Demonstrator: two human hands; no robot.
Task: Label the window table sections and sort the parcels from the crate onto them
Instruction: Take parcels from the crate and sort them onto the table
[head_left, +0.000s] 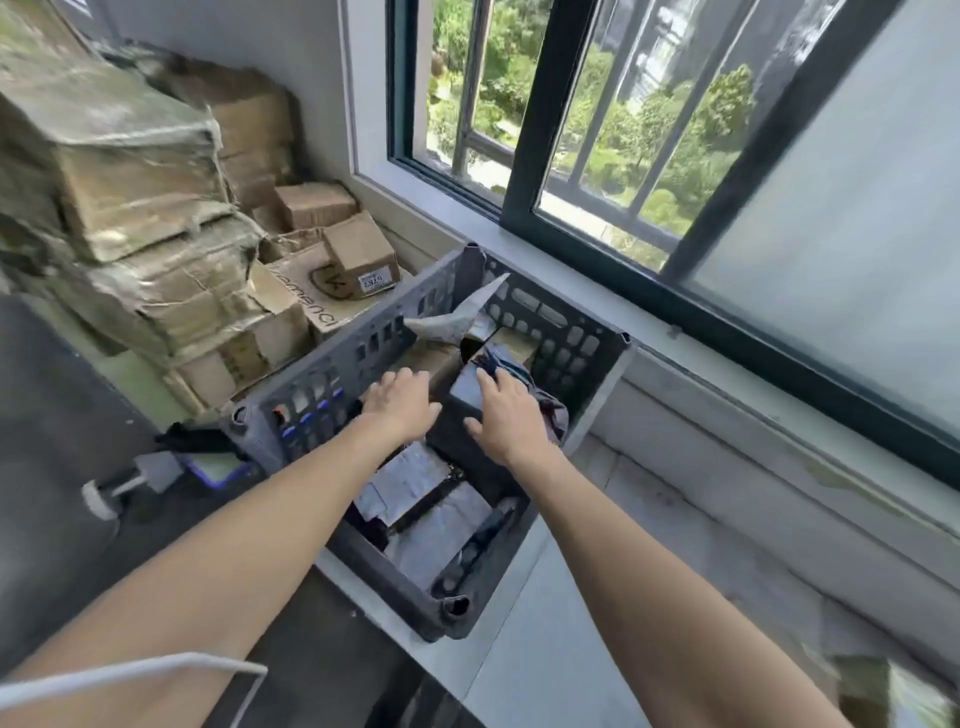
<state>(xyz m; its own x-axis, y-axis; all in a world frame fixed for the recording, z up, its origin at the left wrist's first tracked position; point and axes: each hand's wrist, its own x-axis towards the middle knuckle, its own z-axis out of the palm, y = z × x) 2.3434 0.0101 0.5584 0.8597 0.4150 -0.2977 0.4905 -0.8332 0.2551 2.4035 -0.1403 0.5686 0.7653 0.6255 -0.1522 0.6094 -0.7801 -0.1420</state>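
Black boxy parcel | left hand, right hand: straight fingers pressing it

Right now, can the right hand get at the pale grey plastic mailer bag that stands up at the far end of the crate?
Probably yes. The pale grey plastic mailer bag lies uncovered on top, just beyond the right hand, which rests on a dark boxy parcel.

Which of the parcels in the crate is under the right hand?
The dark boxy parcel: the right hand lies on its top. The grey parcels lie flat, nearer the camera, untouched.
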